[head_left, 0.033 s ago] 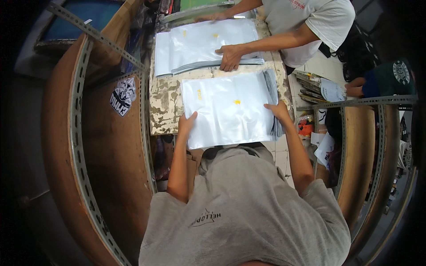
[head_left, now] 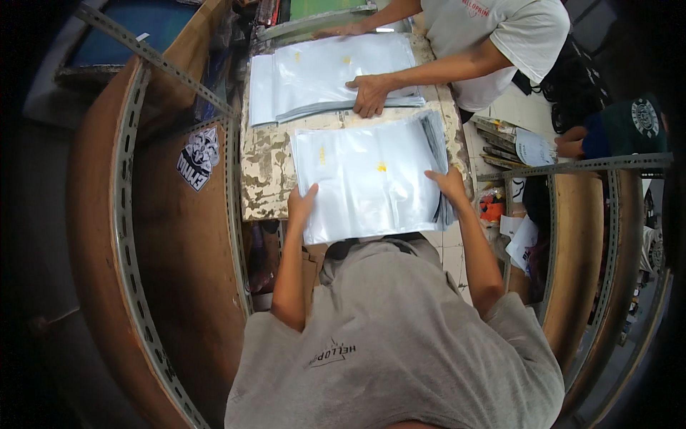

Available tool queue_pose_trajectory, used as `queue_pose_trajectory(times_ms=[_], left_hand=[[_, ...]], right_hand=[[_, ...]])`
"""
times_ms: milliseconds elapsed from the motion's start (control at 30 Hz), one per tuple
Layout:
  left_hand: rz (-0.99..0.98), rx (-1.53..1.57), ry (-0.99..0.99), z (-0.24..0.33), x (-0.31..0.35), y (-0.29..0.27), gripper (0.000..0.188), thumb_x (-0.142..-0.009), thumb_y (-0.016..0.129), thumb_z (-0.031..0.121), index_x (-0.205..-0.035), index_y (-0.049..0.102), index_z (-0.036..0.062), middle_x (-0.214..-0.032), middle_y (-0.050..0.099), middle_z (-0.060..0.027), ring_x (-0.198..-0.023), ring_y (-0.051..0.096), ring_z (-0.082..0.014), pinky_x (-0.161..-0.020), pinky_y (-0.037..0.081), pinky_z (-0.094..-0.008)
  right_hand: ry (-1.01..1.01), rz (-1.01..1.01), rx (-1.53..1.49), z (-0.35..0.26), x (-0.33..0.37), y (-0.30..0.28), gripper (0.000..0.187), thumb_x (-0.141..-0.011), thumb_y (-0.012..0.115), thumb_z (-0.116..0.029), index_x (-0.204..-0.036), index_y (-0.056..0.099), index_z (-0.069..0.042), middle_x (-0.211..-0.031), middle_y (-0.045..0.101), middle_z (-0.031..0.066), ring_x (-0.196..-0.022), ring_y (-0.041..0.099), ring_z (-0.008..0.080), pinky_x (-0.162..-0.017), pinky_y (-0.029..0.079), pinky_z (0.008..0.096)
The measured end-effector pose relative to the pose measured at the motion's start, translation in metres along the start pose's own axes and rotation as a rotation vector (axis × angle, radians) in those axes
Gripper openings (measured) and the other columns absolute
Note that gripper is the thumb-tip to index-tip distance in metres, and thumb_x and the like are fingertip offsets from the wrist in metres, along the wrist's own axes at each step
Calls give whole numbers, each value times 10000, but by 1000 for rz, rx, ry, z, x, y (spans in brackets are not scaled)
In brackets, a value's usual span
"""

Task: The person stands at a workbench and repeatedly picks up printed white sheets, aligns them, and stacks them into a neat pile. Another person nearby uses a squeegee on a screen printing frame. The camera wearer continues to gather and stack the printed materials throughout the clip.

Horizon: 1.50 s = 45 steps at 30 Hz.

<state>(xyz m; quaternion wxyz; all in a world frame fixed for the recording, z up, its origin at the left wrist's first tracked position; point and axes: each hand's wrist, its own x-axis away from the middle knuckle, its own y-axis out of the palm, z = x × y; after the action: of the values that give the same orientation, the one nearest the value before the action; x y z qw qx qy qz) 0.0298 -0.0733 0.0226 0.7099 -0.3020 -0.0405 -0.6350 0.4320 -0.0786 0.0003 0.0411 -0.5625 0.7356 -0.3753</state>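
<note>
A thick stack of glossy, whitish plastic bags (head_left: 350, 193) with small yellow marks lies at the near end of the worn table (head_left: 264, 171), jutting past its front edge. My left hand (head_left: 302, 203) is closed on the stack's left side, thumb on top. On the right side, my right hand (head_left: 449, 187) grips the fanned grey edges, its thumb also on top. The fingers under the stack are hidden. Just beyond, a second stack of similar bags (head_left: 321, 82) lies on the table, with a co-worker's hand (head_left: 371, 94) resting on its near edge.
The co-worker in a light shirt (head_left: 464, 43) stands at the far right of the table. A wooden shelf with metal posts (head_left: 186, 243) flanks me on the left, another shelf (head_left: 575, 236) on the right. Behind the second stack is a green framed panel (head_left: 321, 7).
</note>
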Motion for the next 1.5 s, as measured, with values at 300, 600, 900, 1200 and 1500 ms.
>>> queue_pose_trajectory(times_ms=[300, 600, 900, 1200, 1500], left_hand=[[363, 155, 430, 15, 50, 8, 391, -905, 667, 266, -1075, 633, -83, -950, 694, -191, -883, 653, -242, -808, 494, -348], [398, 329, 469, 12, 11, 32, 479, -818, 781, 269, -1046, 617, -119, -999, 670, -160, -878, 624, -244, -844, 471, -378], [248, 233, 422, 31, 10, 2, 437, -842, 738, 283, -1048, 639, -89, -971, 686, -178, -872, 644, -228, -812, 490, -350], [95, -55, 85, 21, 28, 85, 537, -791, 756, 304, -1146, 611, -71, -1045, 664, -210, -945, 654, -322, -866, 494, -384], [-421, 277, -162, 35, -12, 64, 798, -760, 796, 322, -1309, 396, -96, -1156, 585, -252, -997, 645, -298, -830, 554, -357]], right_hand=[[-451, 311, -311, -30, 50, -5, 226, -762, 791, -169, -851, 706, 21, -748, 706, 84, -688, 631, 143, -674, 488, 318], [-515, 421, -565, 3, 15, 29, 477, -743, 838, -142, -1123, 604, 26, -1005, 674, 109, -948, 626, 216, -893, 466, 333], [-453, 325, -234, -59, 36, -32, 122, -715, 569, 13, -788, 664, 31, -662, 643, 38, -632, 545, 105, -603, 455, 310], [157, -96, -340, 20, 2, -80, 516, -719, 804, -176, -1084, 606, 130, -940, 690, 181, -758, 674, 226, -705, 538, 329], [261, -196, -280, 32, -18, -91, 560, -704, 806, -234, -1095, 609, 116, -948, 689, 191, -770, 688, 255, -710, 544, 338]])
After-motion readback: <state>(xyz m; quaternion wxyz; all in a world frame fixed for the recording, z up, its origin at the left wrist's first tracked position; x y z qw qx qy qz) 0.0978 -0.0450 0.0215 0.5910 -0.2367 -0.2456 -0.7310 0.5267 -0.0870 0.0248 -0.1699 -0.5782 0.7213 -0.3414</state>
